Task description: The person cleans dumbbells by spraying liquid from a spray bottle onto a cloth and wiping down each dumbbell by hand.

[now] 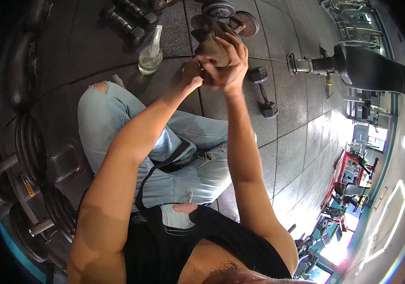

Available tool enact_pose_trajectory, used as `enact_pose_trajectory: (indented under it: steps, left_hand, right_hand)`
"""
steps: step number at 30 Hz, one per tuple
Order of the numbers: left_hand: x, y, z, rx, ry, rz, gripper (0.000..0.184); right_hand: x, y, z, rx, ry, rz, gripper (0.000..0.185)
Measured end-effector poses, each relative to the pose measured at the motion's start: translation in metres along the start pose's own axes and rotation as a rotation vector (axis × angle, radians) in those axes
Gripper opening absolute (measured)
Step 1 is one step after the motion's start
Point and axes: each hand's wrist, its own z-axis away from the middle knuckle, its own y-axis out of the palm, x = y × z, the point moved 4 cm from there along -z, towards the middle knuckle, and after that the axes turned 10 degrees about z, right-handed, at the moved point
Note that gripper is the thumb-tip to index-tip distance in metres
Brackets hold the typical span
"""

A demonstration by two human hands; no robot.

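Gripping one bunched cloth, the right hand clamps its spread fingers over greyish-brown folds, held out beyond the seated person's crossed legs. The left hand has its fingers curled at the cloth's lower left; what it grips cannot be told. One spray bottle, clear and rounded with a white trigger head, stands to the left holding pale yellowish liquid. Three dumbbells with angular heads lie nearby: two at the upper left, one to the right of the hands. Just beyond the cloth are two round plates, one dark, one rusty brown. One yellow label at far left carries marks too small to read. Dark, speckled square tiles cover the floor; the jeans are pale, ripped denim.
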Motion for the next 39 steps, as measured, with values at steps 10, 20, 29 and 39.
enact_pose_trajectory:
  steps: [10,20,29,39]
  left_hand:
    - [0.011,0.008,-0.002,0.023,0.008,-0.154,0.036]
    - [0.005,0.008,0.022,0.199,0.100,0.174,0.037]
    - [-0.022,0.013,0.015,0.143,0.141,-0.221,0.024]
    - [-0.036,0.015,0.027,0.203,0.209,-0.480,0.019]
  right_hand:
    - [-0.057,0.016,0.012,-0.216,0.707,-0.481,0.040]
    - [0.024,0.011,0.064,-0.474,0.727,-0.005,0.075]
    - [0.020,-0.002,0.055,-0.505,0.753,-0.018,0.040]
    - [-0.030,-0.016,-0.014,0.496,0.592,0.057,0.039]
